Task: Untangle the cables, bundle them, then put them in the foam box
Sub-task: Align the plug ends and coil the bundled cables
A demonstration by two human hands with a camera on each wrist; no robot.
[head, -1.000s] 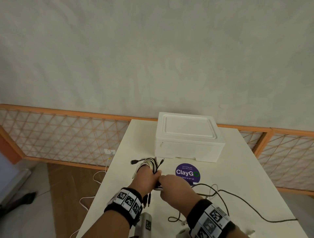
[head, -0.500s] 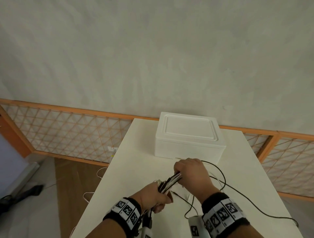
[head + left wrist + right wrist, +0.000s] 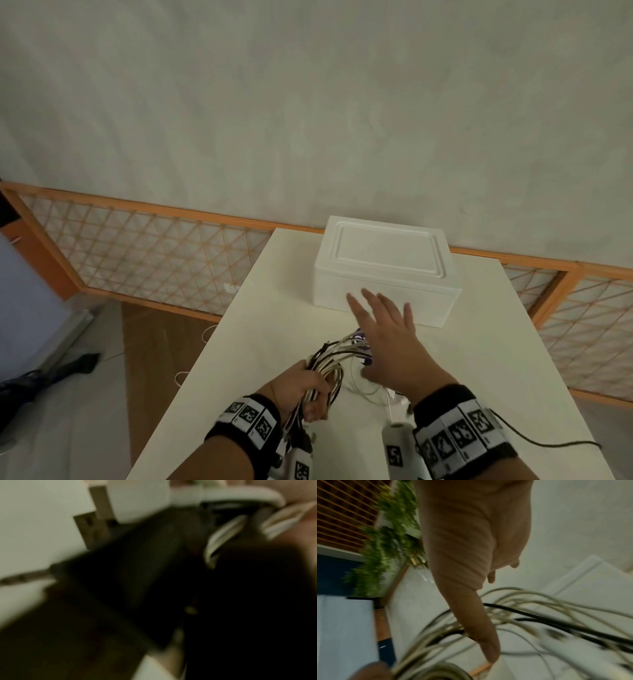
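Left hand [image 3: 301, 387] clenched round cable bundle [image 3: 337, 356], loops fanning toward 1 o'clock. Right hand [image 3: 387, 339] empty, fingers spread, nearer lidded foam box [image 3: 383, 270]. Box at 12 o'clock from bundle, long axis crosswise. Lid on.

One foam box [image 3: 383, 274], lid on. One bench [image 3: 260, 329]. One cable bundle [image 3: 329, 363], black and white strands mixed; strand count not readable. One loose black cable [image 3: 555, 444] trailing off right. Two hands: left hand [image 3: 301, 387], right hand [image 3: 390, 346]. Two marker wristbands, one per wrist [image 3: 248, 416] [image 3: 459, 435]. One purple sticker [image 3: 363, 342], mostly hidden. Three orange lattice panels [image 3: 147, 253] along the wall.
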